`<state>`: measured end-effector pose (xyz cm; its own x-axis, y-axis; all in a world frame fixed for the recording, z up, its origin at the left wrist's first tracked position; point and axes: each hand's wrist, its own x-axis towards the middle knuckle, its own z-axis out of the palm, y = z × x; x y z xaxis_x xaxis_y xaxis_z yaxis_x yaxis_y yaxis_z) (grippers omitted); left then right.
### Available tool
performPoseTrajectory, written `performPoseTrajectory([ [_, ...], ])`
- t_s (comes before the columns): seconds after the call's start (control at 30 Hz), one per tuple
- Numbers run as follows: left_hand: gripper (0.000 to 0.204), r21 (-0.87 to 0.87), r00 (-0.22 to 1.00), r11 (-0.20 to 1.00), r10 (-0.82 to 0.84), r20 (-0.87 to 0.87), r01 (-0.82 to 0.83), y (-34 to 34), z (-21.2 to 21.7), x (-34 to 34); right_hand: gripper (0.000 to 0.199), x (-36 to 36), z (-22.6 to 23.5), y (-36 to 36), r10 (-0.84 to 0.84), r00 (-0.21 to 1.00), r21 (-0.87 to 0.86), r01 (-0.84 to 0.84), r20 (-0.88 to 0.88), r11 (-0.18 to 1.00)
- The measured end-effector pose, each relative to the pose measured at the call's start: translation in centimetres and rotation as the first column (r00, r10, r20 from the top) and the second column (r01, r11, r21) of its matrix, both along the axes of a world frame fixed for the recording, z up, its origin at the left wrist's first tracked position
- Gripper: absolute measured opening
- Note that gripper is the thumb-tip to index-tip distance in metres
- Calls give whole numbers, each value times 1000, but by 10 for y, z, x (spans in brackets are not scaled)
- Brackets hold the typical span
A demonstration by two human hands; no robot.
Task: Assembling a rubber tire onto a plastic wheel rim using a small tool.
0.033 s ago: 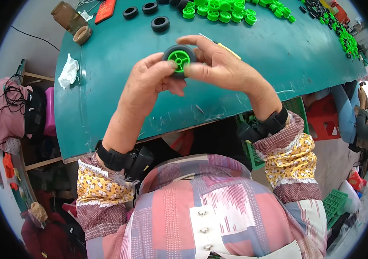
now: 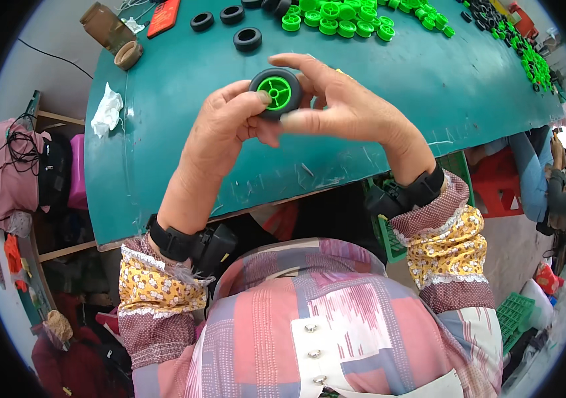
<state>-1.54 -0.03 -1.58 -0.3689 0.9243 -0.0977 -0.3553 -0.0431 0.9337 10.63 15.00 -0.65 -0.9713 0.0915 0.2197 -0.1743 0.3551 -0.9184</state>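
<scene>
A toy wheel [image 2: 289, 79], a black rubber tyre around a bright green spoked hub [image 2: 278, 93], is held above the table's near half. My left hand [image 2: 233, 116] pinches it from the left, the thumb lying over the hub's lower left edge and the fingers behind. From the right, my right hand [image 2: 346, 106] curls round the same wheel. Its thumb rests by the tyre's lower right edge, slightly blurred, and its index finger arches over the top. The other right fingertips are partly hidden behind the tyre.
Loose black tyres [image 2: 248, 39] and a pile of green hubs [image 2: 346, 28] lie at the back of the green table [image 2: 163, 159]. More parts [image 2: 535, 63] are heaped far right. A crumpled tissue [image 2: 106, 111], a brown jar [image 2: 107, 28] and an orange-red flat object [image 2: 163, 18] are at left.
My right thumb has slid off the green hub to the tyre's lower right edge. More of the hub shows. The yellow tool behind my right hand is now almost wholly hidden.
</scene>
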Motion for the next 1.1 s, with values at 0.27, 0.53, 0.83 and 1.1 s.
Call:
performPoseTrajectory([
  [0.27,32,234,971,971,-11,241,-47,21,-5,3,48,-26,10,-10,-184,836,433,440,-517,786],
  [0.53,29,162,989,986,-48,138,26,14,-7,-3,46,-23,3,-24,-270,933,68,293,-239,954],
  [0.83,31,107,981,994,-20,193,-1,9,-8,3,53,-22,14,-32,-390,920,69,392,-34,917],
  [1.1,35,-29,996,995,-90,14,91,-9,-3,-2,64,0,11,-19,-56,998,-47,57,28,997],
])
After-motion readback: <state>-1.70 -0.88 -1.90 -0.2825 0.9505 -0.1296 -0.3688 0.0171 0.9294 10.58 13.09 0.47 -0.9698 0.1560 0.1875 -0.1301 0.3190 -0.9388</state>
